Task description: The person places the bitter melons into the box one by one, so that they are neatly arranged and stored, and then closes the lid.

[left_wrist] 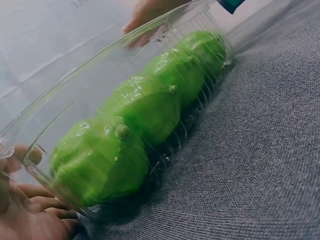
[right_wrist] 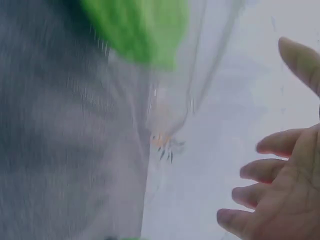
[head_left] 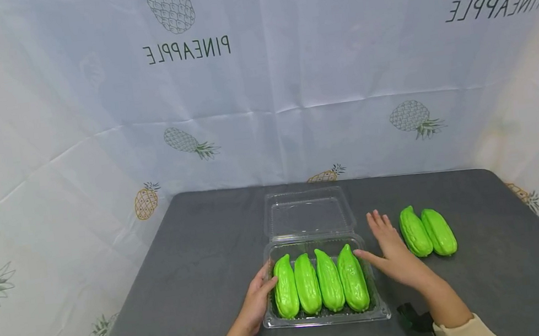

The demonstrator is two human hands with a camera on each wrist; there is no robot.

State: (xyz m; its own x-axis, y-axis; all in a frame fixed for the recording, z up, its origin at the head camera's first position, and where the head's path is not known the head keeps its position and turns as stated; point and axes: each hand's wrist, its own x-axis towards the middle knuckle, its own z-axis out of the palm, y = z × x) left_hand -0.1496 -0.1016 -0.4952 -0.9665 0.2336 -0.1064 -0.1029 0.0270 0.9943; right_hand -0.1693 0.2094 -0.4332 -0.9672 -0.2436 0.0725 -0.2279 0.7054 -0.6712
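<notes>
A clear plastic clamshell box (head_left: 328, 320) stands on the table with its lid (head_left: 307, 214) folded back. Several glossy bright green bitter melons (head_left: 308, 284) lie side by side in its base, stems pointing away. My left hand (head_left: 257, 301) holds the left wall, thumb over the rim; in the left wrist view its fingers (left_wrist: 42, 202) lie against the outside. Fingers spread and holding nothing, my right hand (head_left: 395, 256) is over the box's right edge, thumb near the rightmost melon. The right wrist view shows its open palm (right_wrist: 292, 195).
Two more bitter melons, one on the left (head_left: 415, 232) and one on the right (head_left: 439, 232), lie together right of my right hand. Grey cloth covers the table (head_left: 199, 253). A pineapple-print curtain (head_left: 247, 148) hangs along its back. A dark strap (head_left: 413, 318) is at my right wrist.
</notes>
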